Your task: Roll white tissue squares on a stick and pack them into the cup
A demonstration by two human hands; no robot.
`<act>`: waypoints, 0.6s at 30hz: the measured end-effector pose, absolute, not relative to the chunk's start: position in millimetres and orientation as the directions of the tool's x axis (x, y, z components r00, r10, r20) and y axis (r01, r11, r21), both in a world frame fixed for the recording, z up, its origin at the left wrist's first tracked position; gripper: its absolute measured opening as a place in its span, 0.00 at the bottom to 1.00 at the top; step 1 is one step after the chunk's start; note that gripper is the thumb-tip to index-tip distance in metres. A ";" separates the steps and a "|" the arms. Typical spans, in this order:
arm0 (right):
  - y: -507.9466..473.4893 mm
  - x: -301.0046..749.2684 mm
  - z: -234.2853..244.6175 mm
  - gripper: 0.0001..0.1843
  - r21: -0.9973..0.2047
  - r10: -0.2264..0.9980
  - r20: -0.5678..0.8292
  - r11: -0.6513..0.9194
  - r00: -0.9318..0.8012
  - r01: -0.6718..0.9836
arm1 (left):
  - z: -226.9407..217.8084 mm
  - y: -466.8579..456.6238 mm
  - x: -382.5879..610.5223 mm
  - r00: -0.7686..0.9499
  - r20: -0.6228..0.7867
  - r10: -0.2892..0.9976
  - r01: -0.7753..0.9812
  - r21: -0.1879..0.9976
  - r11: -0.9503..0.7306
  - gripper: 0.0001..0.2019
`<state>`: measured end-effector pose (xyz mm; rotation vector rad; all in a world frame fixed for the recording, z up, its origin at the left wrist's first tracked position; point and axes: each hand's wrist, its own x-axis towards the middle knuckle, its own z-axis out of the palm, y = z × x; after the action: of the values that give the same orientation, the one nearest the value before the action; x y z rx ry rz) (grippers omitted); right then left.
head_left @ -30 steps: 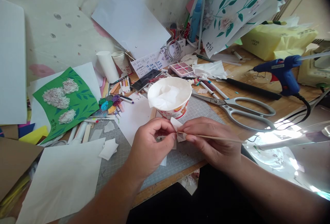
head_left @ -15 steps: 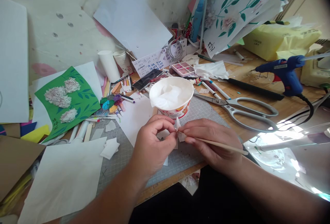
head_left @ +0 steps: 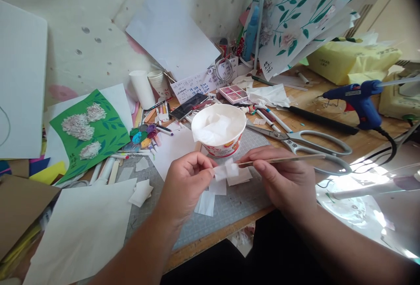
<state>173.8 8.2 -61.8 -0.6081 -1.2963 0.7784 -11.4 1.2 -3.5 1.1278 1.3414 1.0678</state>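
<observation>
My left hand (head_left: 185, 184) pinches the edge of a small white tissue paper piece (head_left: 223, 171) between thumb and fingers. In my right hand (head_left: 287, 178) is a thin wooden stick (head_left: 290, 159), its left end against the tissue piece. More cut tissue squares (head_left: 206, 203) lie on the grey cutting mat (head_left: 229, 221) below my hands. Just behind them stands a paper bowl (head_left: 223, 147) with a red printed pattern, holding crumpled white tissue (head_left: 216, 127).
Large scissors (head_left: 295, 138) and a blue glue gun (head_left: 357, 97) lie to the right. On the left are a green card with paper flowers (head_left: 108, 132) and a white sheet (head_left: 80, 228). Markers, paper cups (head_left: 142, 88) and a phone (head_left: 188, 106) crowd the back.
My hands have moved apart. The tissue piece, bunched upright between my fingers before, now stretches flatter between my left hand and the stick. The view has shifted slightly.
</observation>
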 end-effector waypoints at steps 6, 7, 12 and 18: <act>19.4 181.4 -57.6 0.04 -0.767 0.849 0.486 0.527 0.206 -0.365 | 4.9 1.5 -14.7 -0.071 -0.146 0.987 0.058 0.987 0.150 0.03; 23.2 183.1 -52.7 0.05 -0.752 0.835 0.499 0.550 0.231 -0.363 | 5.8 1.4 -15.6 -0.071 -0.139 0.988 0.054 0.988 0.143 0.03; 51.5 185.5 -22.6 0.07 -0.687 0.665 0.693 0.726 0.279 -0.023 | 9.3 1.6 -19.8 -0.101 -0.084 0.991 0.017 0.996 0.086 0.04; 73.5 183.6 -17.4 0.05 -0.556 0.583 0.812 0.755 0.033 0.347 | 7.8 3.2 -25.5 -0.137 -0.003 0.991 0.014 1.000 0.005 0.05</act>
<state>183.6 73.5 -17.4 -0.7715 -1.5751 0.2120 -25.5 3.2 7.8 1.1486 1.3227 1.2999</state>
